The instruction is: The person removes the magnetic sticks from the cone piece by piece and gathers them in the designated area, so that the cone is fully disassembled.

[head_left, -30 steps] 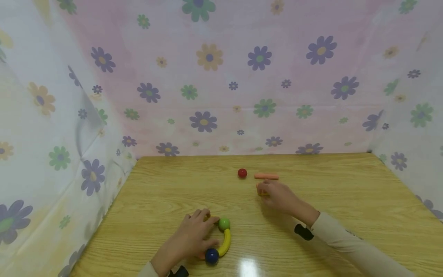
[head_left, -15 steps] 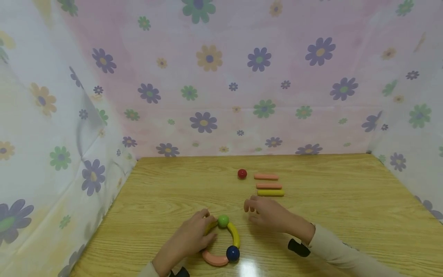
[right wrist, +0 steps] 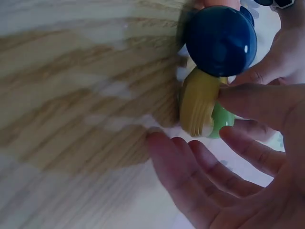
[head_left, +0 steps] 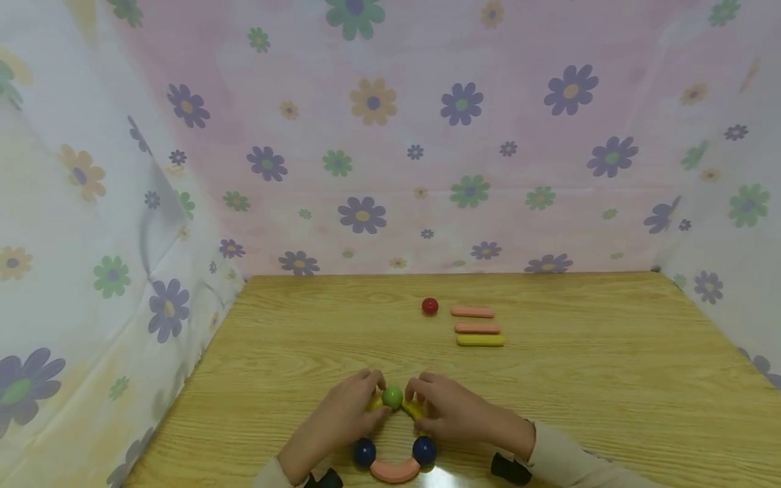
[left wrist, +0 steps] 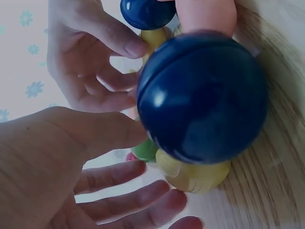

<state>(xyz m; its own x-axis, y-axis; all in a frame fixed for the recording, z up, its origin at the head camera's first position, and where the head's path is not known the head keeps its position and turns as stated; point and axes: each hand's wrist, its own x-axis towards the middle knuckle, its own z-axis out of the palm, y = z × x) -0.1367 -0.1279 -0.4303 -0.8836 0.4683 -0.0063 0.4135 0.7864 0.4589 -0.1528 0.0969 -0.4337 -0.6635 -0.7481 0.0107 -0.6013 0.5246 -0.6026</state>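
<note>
on the table (head_left: 274, 359), left hand (head_left: 344, 410) and right hand (head_left: 457, 410) bracket a ring (head_left: 403, 474).
both hands curve about its yellow bars (right wrist: 198, 100), right thumb (right wrist: 252, 101) touching one; whether either pinches, i cannot tell. the pink bar (head_left: 387, 472) lies nearest the person, three rods (head_left: 480, 340) well beyond. blue balls (head_left: 424, 451) meet the pink bar's ends, a green ball (head_left: 392, 397) sits between the yellow bars, a red ball (head_left: 430, 306) beside the rods.

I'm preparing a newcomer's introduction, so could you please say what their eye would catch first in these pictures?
Probably the bright green ball between the left hand and right hand, with two blue balls nearer the person and a pink curved piece between them. Farther back on the table, a red ball lies beside three straight sticks. A flowered cloth fills the background.
</note>
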